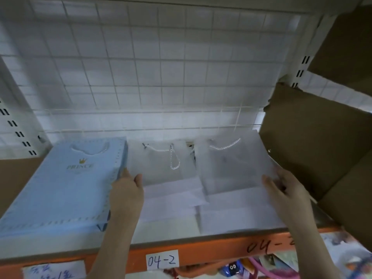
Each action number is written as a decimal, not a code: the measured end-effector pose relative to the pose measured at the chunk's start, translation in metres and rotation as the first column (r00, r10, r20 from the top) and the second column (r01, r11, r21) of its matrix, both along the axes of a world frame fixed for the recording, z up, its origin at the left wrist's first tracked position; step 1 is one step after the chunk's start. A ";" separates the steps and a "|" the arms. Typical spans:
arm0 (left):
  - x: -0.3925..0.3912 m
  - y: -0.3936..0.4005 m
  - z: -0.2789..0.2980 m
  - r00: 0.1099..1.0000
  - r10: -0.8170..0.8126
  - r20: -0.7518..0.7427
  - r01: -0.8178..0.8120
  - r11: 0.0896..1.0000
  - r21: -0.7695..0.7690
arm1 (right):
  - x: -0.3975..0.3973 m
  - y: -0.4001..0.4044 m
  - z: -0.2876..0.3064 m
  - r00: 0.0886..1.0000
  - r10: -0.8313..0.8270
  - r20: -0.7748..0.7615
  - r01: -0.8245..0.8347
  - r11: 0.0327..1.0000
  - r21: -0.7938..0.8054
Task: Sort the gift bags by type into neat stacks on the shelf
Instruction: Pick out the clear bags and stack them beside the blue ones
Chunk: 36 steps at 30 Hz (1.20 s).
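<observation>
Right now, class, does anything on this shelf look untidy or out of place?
Yes. The frosted bags in the middle overlap crookedly, not squared into a stack, unlike the neat blue bags on the left. A loose cord handle trails across one. The torn cardboard box crowds them at the right.

White wire grid panel (151,63) backs the bay, w/ white tiled wall (120,119) showing thru it and slotted white uprights at left (18,129) & right (302,67). Brown cardboard boxes (314,146) fill the right side, one flap tilted toward the middle; more cardboard (12,178) at far left. On the orange front beam (201,252): white label (162,260) reading "04-2", same no. handwritten in marker (269,246) further right, another handwritten label (54,270) lower left; below it, blurry colourful items (261,266), can't tell what.
</observation>
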<state>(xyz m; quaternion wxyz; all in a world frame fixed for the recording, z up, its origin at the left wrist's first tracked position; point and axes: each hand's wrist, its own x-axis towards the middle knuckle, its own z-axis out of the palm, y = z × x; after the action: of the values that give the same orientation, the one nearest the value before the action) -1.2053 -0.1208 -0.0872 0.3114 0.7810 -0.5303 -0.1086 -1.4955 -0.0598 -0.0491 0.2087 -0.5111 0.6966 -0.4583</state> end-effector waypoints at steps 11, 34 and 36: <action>-0.003 0.003 -0.013 0.969 0.007 0.246 -0.021 0.998 0.053 | -0.036 -0.040 0.007 0.982 -0.075 0.176 0.080 0.997 -0.022; 0.038 0.005 0.013 0.930 -0.203 0.306 0.234 0.970 -0.065 | 0.085 -0.061 -0.030 0.824 -0.108 -0.556 0.069 0.994 -0.089; 0.067 0.015 0.021 0.926 -0.216 0.311 0.273 0.950 -0.153 | 0.123 -0.055 -0.030 0.843 -0.044 -0.537 -0.020 0.993 -0.112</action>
<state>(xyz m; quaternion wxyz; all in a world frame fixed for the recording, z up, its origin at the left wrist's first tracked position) -1.1388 -0.1054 -0.0658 0.2886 0.6819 -0.6718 0.0213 -1.3728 -0.1144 -0.0793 -0.0272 -0.6258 0.7030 -0.3367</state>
